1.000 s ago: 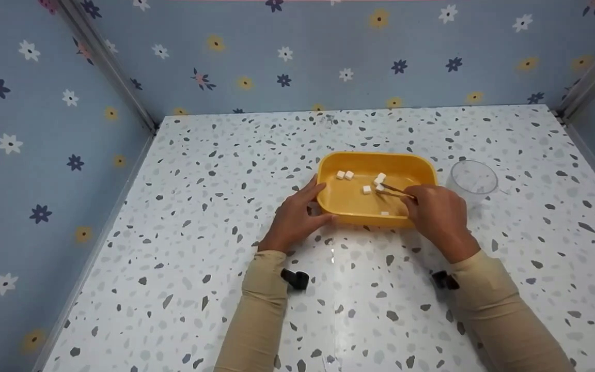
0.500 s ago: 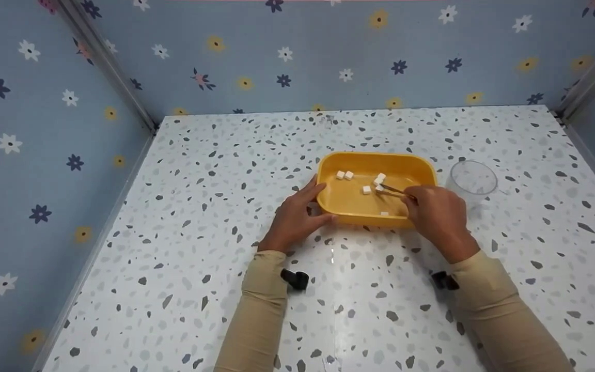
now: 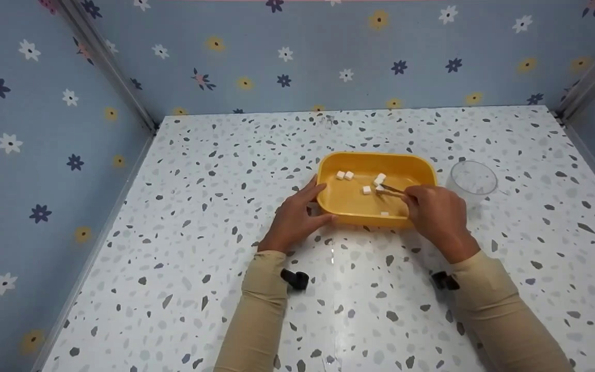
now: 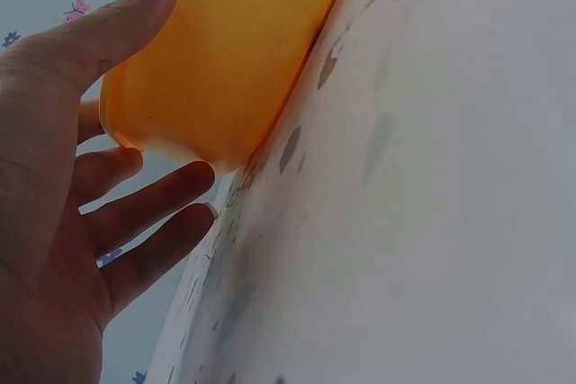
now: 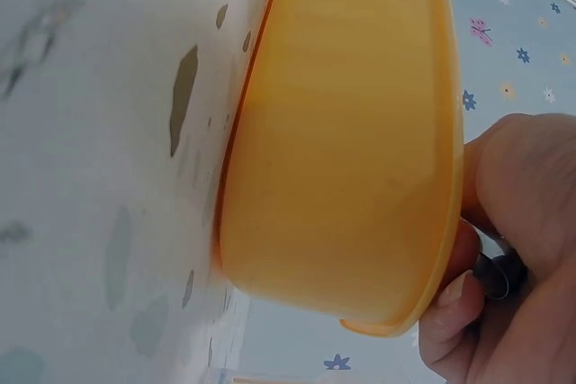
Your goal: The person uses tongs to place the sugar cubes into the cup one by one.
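A yellow plastic tub (image 3: 346, 204) stands on the table with several small white cubes (image 3: 366, 190) on its floor. My left hand (image 3: 293, 219) holds the tub's left end; in the left wrist view its thumb (image 4: 135, 20) lies along the outer wall and the other fingers spread round the end. Over the right rim reaches my right hand (image 3: 439, 214), gripping dark tweezers (image 3: 395, 190). Their two tips are at a white cube (image 3: 379, 188) near the tub's middle; whether they pinch it I cannot tell. The right wrist view shows the tweezers' rounded end (image 5: 499, 274) between curled fingers.
A clear round cup (image 3: 474, 178) stands right of the tub, close to my right hand. Flower-patterned walls (image 3: 328, 57) border the speckled table (image 3: 225, 181) at the back and sides. Dark wrist mounts (image 3: 295, 279) sit on both sleeves.
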`<state>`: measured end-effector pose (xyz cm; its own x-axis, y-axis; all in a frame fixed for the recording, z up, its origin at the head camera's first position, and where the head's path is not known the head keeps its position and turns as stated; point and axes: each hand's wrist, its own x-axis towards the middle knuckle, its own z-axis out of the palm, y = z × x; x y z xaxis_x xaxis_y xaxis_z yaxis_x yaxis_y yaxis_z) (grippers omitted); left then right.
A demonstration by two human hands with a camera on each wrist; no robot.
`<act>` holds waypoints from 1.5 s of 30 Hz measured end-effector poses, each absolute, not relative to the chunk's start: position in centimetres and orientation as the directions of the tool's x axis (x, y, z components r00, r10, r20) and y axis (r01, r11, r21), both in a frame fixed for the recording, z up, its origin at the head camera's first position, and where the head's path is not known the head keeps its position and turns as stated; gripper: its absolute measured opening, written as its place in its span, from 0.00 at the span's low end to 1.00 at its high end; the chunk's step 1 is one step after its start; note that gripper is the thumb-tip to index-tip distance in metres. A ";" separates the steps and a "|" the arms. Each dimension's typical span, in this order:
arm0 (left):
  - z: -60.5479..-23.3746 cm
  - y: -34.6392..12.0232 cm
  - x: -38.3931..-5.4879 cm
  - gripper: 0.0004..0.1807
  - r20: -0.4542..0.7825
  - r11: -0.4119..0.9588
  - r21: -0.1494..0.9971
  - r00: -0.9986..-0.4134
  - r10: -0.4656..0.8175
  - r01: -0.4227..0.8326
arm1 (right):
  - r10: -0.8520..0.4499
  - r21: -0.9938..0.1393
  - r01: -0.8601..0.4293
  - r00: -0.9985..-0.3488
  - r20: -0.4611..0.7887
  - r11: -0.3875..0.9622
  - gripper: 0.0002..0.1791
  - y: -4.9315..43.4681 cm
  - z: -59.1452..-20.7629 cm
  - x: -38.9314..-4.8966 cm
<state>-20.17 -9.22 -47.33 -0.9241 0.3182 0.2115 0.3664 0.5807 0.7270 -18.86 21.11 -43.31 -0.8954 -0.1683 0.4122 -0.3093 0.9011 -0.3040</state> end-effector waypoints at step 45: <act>-47.7 -9.0 -20.7 0.32 0.218 0.527 0.769 -0.923 0.317 0.362 | -0.110 -0.332 -0.249 -0.916 0.385 0.910 0.09 21.9 -41.0 -18.2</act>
